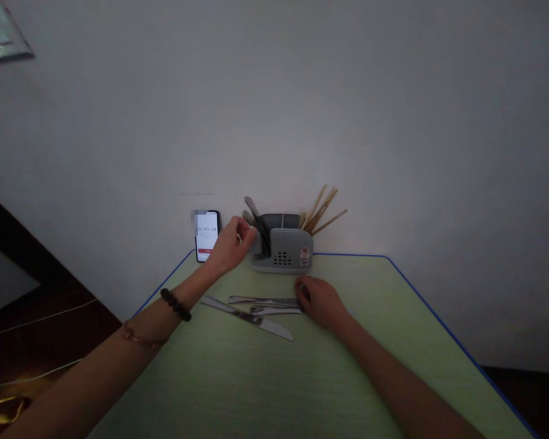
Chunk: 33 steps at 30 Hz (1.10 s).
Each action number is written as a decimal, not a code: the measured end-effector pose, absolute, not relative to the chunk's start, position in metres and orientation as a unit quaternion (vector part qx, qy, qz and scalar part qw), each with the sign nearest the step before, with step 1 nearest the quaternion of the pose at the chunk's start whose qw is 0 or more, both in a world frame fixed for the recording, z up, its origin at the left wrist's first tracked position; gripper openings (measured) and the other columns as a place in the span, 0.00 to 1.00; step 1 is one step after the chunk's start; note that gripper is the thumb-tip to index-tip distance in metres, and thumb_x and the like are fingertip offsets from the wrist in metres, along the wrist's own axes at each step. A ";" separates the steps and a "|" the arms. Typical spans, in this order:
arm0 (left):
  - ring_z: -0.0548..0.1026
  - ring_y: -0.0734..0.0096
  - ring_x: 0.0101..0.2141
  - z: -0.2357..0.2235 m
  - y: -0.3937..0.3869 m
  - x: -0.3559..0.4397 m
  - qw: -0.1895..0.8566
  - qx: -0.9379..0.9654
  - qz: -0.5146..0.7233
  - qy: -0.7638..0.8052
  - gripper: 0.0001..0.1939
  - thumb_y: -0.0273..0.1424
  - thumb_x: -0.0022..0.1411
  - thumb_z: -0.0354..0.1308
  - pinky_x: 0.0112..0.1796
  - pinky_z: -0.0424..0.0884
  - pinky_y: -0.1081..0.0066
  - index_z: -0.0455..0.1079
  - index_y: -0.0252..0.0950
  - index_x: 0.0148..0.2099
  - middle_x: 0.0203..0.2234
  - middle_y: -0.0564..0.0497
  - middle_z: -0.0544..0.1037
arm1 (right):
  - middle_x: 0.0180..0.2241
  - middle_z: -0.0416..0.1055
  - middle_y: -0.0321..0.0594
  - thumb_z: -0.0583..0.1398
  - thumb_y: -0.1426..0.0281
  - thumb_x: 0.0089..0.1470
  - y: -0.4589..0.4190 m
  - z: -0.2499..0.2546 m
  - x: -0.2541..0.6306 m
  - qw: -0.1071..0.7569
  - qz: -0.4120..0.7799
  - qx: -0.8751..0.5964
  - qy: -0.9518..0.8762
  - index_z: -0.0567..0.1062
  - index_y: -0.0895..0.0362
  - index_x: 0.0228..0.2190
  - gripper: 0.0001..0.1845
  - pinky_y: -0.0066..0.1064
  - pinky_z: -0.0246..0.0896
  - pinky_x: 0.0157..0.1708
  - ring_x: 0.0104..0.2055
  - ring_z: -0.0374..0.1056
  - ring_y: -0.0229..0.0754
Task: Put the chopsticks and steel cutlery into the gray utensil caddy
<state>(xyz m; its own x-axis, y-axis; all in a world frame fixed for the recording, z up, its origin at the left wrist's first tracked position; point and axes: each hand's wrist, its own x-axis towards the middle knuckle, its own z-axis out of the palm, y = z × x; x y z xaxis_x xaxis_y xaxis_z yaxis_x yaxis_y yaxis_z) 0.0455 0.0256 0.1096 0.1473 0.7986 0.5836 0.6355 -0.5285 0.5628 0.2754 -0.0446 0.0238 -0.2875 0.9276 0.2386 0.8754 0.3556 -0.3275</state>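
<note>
A grey cutlery holder [291, 247] stands against the wall, with dark-looking metal cutlery [256, 213] leaning in its left part. At that left side is my left hand [232, 244], its fingers pinched together; whatever is between them is hidden. My right hand [320, 300] is low over the table in front of the holder, fingers curled round the right ends of two table knives [265, 302] lying side by side. Those ends are covered by the hand. Another table knife [251, 317] lies slantwise nearer to me, apart from the right hand, its blade pointing right.
Several wooden chopsticks [322, 210] fan out from the holder's right part. A phone [207, 236] with a running timer leans on the wall at left. The pale green table [274, 390] has a blue edge [439, 317] and meets the wall behind.
</note>
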 end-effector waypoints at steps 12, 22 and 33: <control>0.72 0.71 0.27 0.105 0.021 0.042 -0.009 0.859 0.322 0.398 0.09 0.34 0.61 0.55 0.31 0.68 0.72 0.72 0.35 0.39 0.30 0.49 0.77 | 0.30 0.73 0.40 0.53 0.72 0.55 -0.045 0.024 0.274 0.205 0.061 -0.563 -0.798 0.72 0.57 0.37 0.09 0.27 0.53 0.34 0.32 0.65 0.39; 0.71 0.68 0.30 0.127 0.038 0.063 -0.004 0.807 0.393 0.441 0.11 0.32 0.53 0.64 0.35 0.69 0.68 0.71 0.34 0.39 0.28 0.51 0.72 | 0.30 0.73 0.40 0.53 0.72 0.55 -0.045 0.024 0.274 0.203 0.054 -0.567 -0.796 0.72 0.57 0.37 0.09 0.27 0.52 0.34 0.32 0.65 0.39; 0.74 0.69 0.31 0.119 0.053 0.063 0.032 0.762 0.473 0.441 0.13 0.28 0.54 0.62 0.37 0.71 0.68 0.71 0.35 0.43 0.31 0.50 0.75 | 0.30 0.73 0.40 0.53 0.72 0.55 -0.046 0.025 0.274 0.207 0.061 -0.562 -0.799 0.72 0.57 0.37 0.09 0.27 0.52 0.34 0.31 0.65 0.38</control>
